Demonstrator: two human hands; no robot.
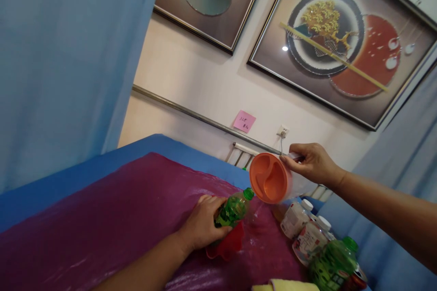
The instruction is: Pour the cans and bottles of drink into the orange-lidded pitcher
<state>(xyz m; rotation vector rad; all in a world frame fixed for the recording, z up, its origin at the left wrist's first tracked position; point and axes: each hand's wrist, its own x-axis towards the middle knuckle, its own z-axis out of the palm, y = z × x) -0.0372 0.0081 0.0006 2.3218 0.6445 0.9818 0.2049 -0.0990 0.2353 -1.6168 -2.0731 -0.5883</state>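
Observation:
My left hand (203,223) is wrapped round a small green bottle (234,208) with a green cap, standing on the purple sheet (112,218). A red funnel-like piece (228,245) lies right under that hand. My right hand (314,163) grips a clear pitcher with an orange lid (269,178) by its handle. The pitcher is tipped toward me, its lid just above and to the right of the green bottle's cap.
Two white bottles (297,218) (312,238) and another green bottle (332,263) stand at the right. A yellow cloth (283,285) lies at the bottom edge. Blue curtains (68,54) hang left and right. Framed pictures (341,41) and a pink note (244,121) are on the wall.

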